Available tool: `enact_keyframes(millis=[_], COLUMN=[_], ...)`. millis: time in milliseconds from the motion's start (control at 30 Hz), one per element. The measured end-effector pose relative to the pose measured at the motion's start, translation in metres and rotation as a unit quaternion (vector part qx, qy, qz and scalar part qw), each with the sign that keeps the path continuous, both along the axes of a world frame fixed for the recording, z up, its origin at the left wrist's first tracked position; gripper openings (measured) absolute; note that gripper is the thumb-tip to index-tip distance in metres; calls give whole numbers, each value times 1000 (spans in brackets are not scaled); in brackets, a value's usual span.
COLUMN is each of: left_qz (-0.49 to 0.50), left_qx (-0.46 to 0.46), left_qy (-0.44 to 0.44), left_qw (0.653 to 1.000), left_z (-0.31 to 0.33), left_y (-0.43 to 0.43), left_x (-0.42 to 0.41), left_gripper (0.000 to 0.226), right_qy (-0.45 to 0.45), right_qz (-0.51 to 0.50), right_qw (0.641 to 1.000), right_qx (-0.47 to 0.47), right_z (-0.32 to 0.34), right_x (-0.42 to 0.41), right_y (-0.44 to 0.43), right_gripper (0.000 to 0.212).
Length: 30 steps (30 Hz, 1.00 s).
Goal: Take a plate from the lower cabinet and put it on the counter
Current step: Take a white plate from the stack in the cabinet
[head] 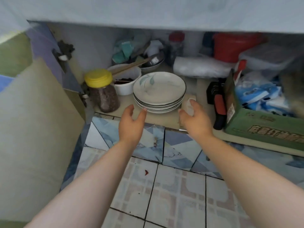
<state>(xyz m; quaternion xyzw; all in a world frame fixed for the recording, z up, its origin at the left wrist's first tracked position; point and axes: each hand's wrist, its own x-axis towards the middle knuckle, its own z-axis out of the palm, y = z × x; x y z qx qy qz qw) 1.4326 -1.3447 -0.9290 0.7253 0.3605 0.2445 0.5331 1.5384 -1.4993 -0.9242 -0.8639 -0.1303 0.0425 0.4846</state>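
The stack of plates (159, 92) sat on the lower cabinet shelf (162, 118), near its front edge: glossy, round, off-white plates with thin dark rims, the top one carrying a faint green leaf print. The left hand (132, 123) reached in with fingers spread and empty, a fingertip at the stack's near rim. The right hand (195, 117) was loosely cupped, empty, just right of the stack. A brown-filled plastic jar with a yellow lid (102, 91) and a white tub (125, 81) crowded the left side. A green cardboard box (263, 122) stood at the right. The door (35, 122) hung open at left.
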Motion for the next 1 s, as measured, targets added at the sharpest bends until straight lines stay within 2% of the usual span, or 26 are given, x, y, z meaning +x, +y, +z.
enact_keyframes(millis=[267,467,667,1000], left_qz=[28,16,5,-1], left_qx=[1,0,2,-16], left_qy=[15,10,-6,-4], left_qw=[1000,1000,1000,1000], left_z=[4,6,-1,1], left_y=[24,42,49,49], left_x=[51,71,74,70], left_gripper=[72,53,37,43], right_qy=[-43,-23,-34,27], right_qz=[-2,10,-21,-54], right_qw=[998,999,999,996], right_qx=[39,45,35,66], right_z=[-7,-5,-1,6], right_x=[38,55,58,56], right_y=[26,38,50,58], right_gripper=[50,43,42,34])
